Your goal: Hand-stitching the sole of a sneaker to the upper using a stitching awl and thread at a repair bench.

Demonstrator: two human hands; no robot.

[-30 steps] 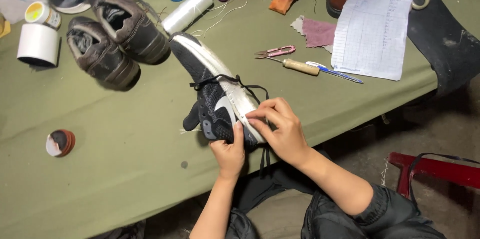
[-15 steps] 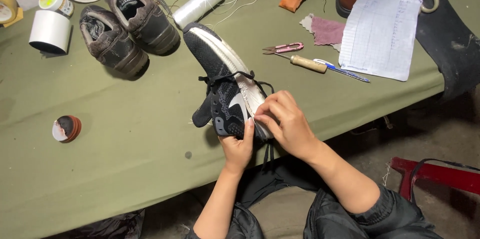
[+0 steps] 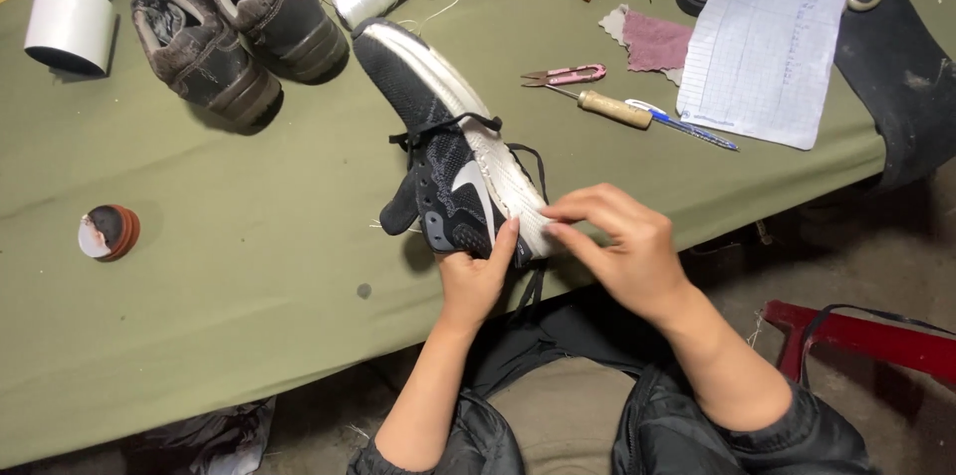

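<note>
I see a black sneaker with a white sole [image 3: 453, 151] lying on its side on the green table [image 3: 229, 336], near the front edge; its long axis runs from heel at about 5 o'clock to toe at about 11 o'clock, so it points away from me and leftward. My left hand [image 3: 476, 281] is closed on the heel end from below, thumb up against the upper; my right hand [image 3: 617, 246] sits at 3 o'clock of the heel, fingertips [image 3: 558, 221] pinched at the sole's edge, though I cannot tell what they pinch; both hands touch it; 2 brown shoes [image 3: 234, 27] lie at 10 o'clock, an awl with a wooden handle [image 3: 607, 109] at 2 o'clock.
</note>
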